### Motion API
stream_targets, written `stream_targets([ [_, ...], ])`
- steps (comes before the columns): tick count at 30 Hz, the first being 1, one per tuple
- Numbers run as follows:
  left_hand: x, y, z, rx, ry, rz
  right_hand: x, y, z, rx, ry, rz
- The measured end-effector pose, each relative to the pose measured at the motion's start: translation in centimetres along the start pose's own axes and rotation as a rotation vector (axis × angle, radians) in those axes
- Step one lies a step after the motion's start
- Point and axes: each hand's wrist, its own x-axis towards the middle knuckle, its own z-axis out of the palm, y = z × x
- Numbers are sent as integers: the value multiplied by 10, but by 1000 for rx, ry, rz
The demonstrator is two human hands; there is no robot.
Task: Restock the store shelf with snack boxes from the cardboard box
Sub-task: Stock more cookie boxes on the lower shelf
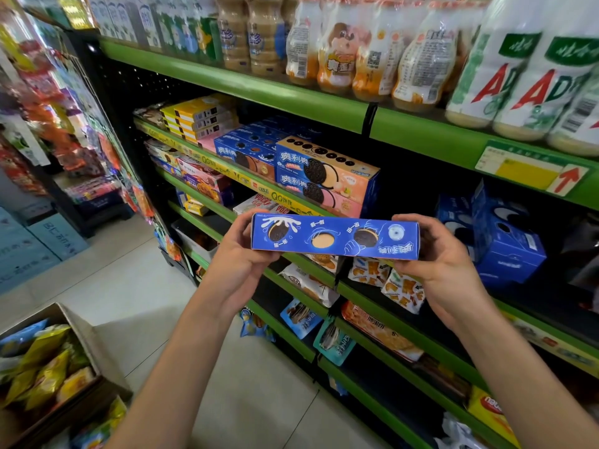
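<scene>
Green shelf (330,106) carries stacked cookie boxes (324,176) and bottles (418,56).

A long blue cookie box (335,236) is held level at centre; the open cardboard box (81,332) sits at 8 o'clock.

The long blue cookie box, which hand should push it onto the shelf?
Probably the right hand: it holds the long blue cookie box at the end nearest the shelf's dark open gap. The left hand holds the far end.
</scene>
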Motion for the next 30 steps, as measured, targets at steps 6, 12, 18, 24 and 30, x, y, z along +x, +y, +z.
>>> stream_targets([
  [6,-3,-1,-1,14,3,-3,-4,-4,1,3,-4,8],
  [12,-5,0,1,7,8,-2,-8,-6,1,-1,-5,18],
  [18,-6,-2,-2,2,0,-6,-11,-8,2,-9,-8,33],
  [24,-8,-2,-7,-4,-15,-44,-11,-10,2,212,4,141],
  [30,-5,-6,-10,-20,19,-82,-18,-17,7,188,53,159],
])
